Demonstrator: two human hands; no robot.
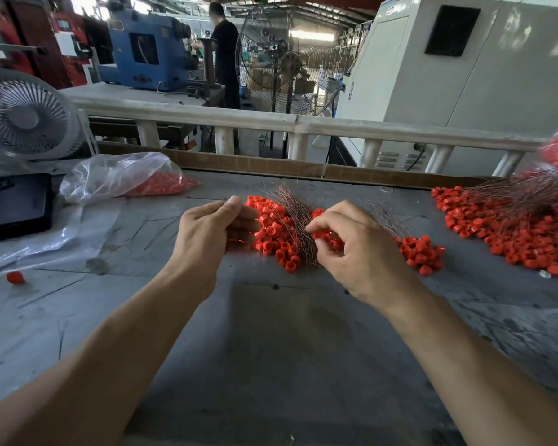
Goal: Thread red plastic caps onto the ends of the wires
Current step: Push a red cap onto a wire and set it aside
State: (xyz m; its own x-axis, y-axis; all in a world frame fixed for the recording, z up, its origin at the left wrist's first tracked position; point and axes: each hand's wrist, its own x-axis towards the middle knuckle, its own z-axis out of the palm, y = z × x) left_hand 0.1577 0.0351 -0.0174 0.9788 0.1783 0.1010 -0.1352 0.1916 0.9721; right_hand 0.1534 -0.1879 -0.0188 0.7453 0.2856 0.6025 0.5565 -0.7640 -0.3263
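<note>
Nearest the camera, both forearms reach over the grey table [287,349]. The left hand [213,230] has its fingers curled, with a glimpse of red at the fingertips; whether this is a cap or a wire end cannot be told. The right hand [351,249] has thumb and forefinger pinched together at the edge of the bundle of wires [295,217], apparently picking out a cap or a wire end. That bundle lies across a pile of loose red caps [273,233], directly between the hands. To the right, well apart, a larger heap of capped wires [512,233] indicates considerable work completed; the loose caps and bare wires at centre indicate much remains. Farther left lie a plastic bag of caps [136,178], a dark phone [16,204] and a white fan [26,117]. No legible writing or brand is visible.
</note>
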